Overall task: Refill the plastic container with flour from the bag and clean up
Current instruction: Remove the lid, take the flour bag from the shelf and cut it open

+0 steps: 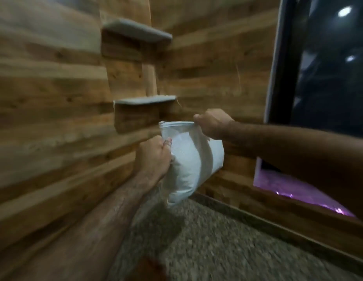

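A person holds a white flour bag (193, 159) in mid-air with both bare hands, before a wood-plank wall (44, 88). The left hand (154, 157) is closed around the bag's left side; the right hand (212, 123) pinches its folded top edge. Two small grey-topped shelves (145, 100) sit on the wall above the bag, speckled carpet (217, 240) below it. A dark window (328, 67) lies to the bag's right. Motion blur softens everything; any printing on the bag is unreadable.

Wood-plank wall (55, 88) w/ two grey shelves (145, 100) (stacked), speckled carpet (217, 240), dark window (328, 78).
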